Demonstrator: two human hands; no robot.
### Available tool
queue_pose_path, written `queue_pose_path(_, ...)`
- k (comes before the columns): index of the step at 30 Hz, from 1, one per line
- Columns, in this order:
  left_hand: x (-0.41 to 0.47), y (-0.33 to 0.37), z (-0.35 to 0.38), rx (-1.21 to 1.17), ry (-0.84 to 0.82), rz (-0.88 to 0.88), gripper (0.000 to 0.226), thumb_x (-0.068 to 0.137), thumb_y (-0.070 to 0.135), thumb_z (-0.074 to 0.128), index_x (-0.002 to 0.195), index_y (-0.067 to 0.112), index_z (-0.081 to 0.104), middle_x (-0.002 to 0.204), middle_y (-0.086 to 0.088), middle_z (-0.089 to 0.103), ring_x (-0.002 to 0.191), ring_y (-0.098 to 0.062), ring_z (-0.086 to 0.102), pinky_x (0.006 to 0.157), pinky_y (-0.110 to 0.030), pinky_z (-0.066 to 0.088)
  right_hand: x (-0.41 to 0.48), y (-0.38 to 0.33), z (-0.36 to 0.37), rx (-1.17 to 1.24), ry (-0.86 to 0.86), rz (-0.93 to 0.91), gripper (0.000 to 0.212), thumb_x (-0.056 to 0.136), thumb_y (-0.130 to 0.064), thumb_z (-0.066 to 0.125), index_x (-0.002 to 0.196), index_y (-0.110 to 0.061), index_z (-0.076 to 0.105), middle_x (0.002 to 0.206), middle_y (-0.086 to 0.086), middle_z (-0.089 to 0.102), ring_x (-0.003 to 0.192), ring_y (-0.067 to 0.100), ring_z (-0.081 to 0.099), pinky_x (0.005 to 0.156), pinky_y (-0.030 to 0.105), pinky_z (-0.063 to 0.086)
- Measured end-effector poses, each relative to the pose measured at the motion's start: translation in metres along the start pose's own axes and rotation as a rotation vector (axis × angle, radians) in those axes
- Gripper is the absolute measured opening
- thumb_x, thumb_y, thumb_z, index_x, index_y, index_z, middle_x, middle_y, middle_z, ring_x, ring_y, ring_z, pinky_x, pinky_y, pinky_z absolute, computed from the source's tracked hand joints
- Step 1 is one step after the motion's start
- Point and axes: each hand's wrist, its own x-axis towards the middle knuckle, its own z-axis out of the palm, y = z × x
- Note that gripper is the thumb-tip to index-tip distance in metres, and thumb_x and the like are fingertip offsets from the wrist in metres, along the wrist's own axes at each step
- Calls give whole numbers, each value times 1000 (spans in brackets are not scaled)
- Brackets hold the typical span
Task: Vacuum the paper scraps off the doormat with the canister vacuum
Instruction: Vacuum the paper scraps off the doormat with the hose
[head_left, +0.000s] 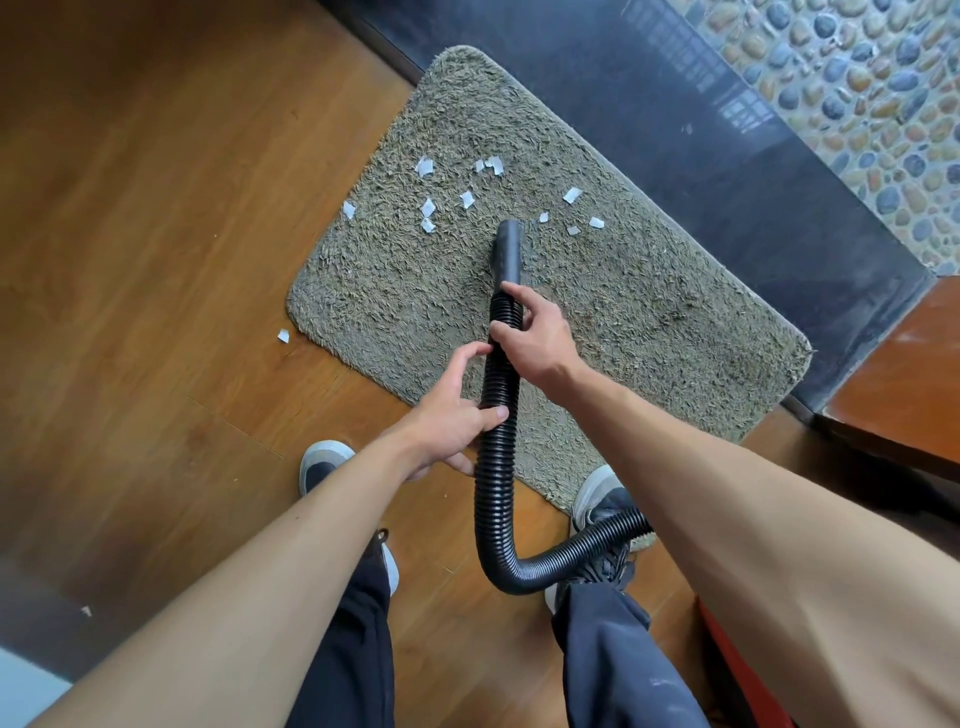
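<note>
Right hand (535, 338) and left hand (452, 421) both clamped round black hose (497, 467), nozzle (509, 249) over mat (649, 322) centre, paper scraps (427, 208) scattered nine to three o'clock of nozzle

Both bare forearms reach in from the bottom corners toward the middle of the frame. The right hand (540, 340) curls round the hose (496, 493) higher up. The left hand (452, 421) grips it just below, thumb laid across it.
</note>
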Motion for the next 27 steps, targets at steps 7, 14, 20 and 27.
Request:
queue_pose_path(7, 5, 8, 4, 13, -2, 4, 64, 98, 10, 58, 138, 50, 28, 107, -12, 73, 87, -23, 73, 64, -45, 61, 3, 3, -5, 14, 50, -8, 59, 84, -21, 62, 141, -29, 49, 116, 11, 67, 99, 25, 68, 93, 45, 56)
queue_pose_path(14, 21, 23, 22, 52, -62, 28, 67, 96, 8, 59, 136, 52, 28, 97, -14, 71, 74, -19, 68, 60, -44, 59, 6, 18, -32, 42, 128, 16, 56, 85, -21, 62, 139, -31, 52, 99, 0, 59, 89, 17, 63, 88, 36, 56)
queue_pose_path(20, 26, 32, 24, 58, -63, 61, 68, 96, 7, 59, 140, 48, 28, 82, -6, 68, 62, -13, 66, 62, -47, 59, 12, 18, -36, 99, 170, 33, 66, 68, -37, 59, 134, -36, 54, 99, -2, 63, 97, 26, 68, 93, 47, 54)
queue_pose_path(27, 18, 23, 19, 12, -43, 31, 67, 97, 8, 59, 140, 48, 27, 90, -8, 69, 67, -13, 68, 56, -40, 58, 11, 11, -26, 63, 91, 17, 62, 78, -25, 61, 139, -32, 50, 104, 3, 63, 94, 24, 68, 88, 47, 57)
